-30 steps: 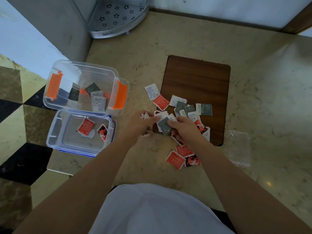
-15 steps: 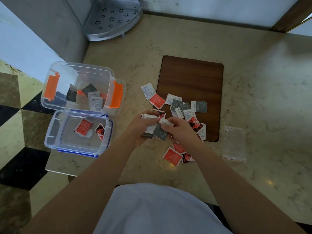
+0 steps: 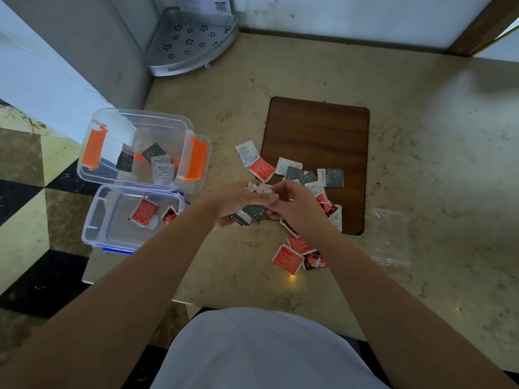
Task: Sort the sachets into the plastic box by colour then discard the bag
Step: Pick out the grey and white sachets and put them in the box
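I see my left grip (image 3: 236,202) clenched on grey sachets (image 3: 254,213) (a small stack); right grip (image 3: 292,204) pinches them too.

- The left hand (image 3: 234,202) is curling, palm turned inward, just left of the lower-left corner of the dark brown wooden board (image 3: 317,130), its fingers closing around a small stack of grey and white sachets (image 3: 252,213).
- The right hand (image 3: 292,204) is meeting the left one, its fingertips (image 3: 271,197) pinching at the top of that stack.
- Both bare forearms are reaching forward and converging toward the board's near-left corner.
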